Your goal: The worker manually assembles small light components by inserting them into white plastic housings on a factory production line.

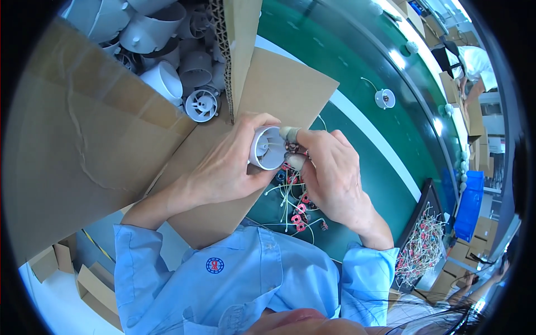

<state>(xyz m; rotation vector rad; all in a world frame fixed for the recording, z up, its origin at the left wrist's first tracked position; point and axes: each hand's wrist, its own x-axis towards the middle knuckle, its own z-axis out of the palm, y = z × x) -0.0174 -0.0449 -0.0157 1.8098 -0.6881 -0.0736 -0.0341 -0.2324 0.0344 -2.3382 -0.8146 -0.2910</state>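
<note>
My left hand (220, 164) is closed around a white cylindrical fan housing (269, 149), its round opening tilted toward me and vanes visible inside. At the housing's right side, my right hand (339, 176) pinches a small dark wire-wound coil (292, 147) between thumb and forefinger, both tips wearing pale finger covers. Whether the coil touches the housing cannot be made out, because the fingers cover it. Below the hands lies a loose pile of red and dark coils (300, 209) with thin whitish wires.
A cardboard box (237, 50) full of white fan housings (162, 81) stands at upper left, its flap (290, 84) under my hands. Another wired housing (385, 99) sits on the green conveyor (363, 134). A black tray (430, 195) of wired coils, a blue bin (470, 206) and a co-worker (477, 64) are right.
</note>
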